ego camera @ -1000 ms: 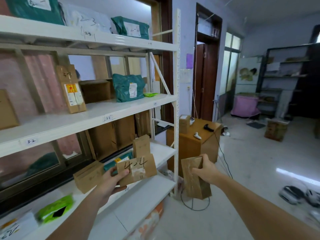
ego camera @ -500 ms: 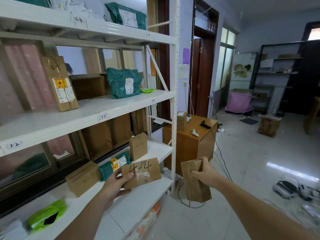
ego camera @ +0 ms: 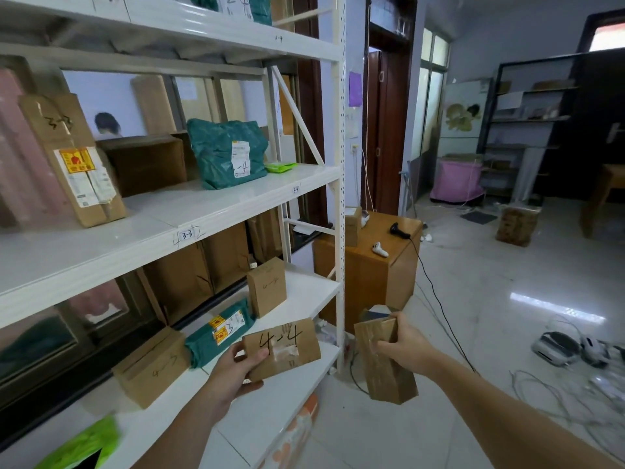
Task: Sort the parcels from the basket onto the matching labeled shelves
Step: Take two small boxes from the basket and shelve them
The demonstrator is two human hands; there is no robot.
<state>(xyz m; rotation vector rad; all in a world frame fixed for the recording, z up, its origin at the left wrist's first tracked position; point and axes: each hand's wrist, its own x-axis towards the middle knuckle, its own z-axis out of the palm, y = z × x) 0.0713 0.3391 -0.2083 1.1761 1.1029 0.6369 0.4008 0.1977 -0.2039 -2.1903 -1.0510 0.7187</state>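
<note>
My left hand grips a small cardboard parcel marked "4-4", held over the front right part of the lowest white shelf. An upright box also marked 4-4 stands on that shelf behind it. My right hand grips a taller brown parcel by its upper end, out past the rack's white corner post, above the floor. Its label is not visible. Left of my left hand lie a green mailer and a cardboard box.
The shelf above carries a label 3-3, a tall box and a green bag. A wooden cabinet with a scanner stands beyond the rack. Cables and devices lie on the tiled floor at right.
The view has closed in on the rack. My left hand has carried the 4-4 parcel right and slightly forward over the bottom shelf. My right hand still holds its parcel.
</note>
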